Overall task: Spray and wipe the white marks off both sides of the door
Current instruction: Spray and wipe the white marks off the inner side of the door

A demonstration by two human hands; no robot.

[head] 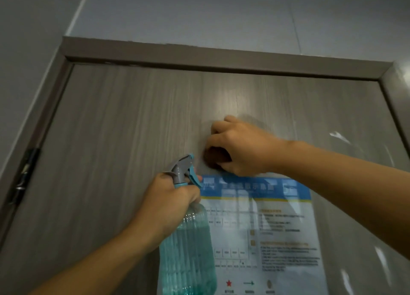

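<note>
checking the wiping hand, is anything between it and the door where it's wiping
Only the dark cloth that the right hand grips: it sits between the hand and the door, as wiping needs. The left hand holds the spray bottle lower down, clear of that spot. The poster lies just below.

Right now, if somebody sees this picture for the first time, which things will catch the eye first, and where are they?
First the two hands in the middle of the grey wood-grain door: the right hand presses a dark brown cloth against the door, just above the blue notice sheet. Below it, the left hand grips the neck of a blue-green spray bottle. A white smear shows at the door's right side.
</note>
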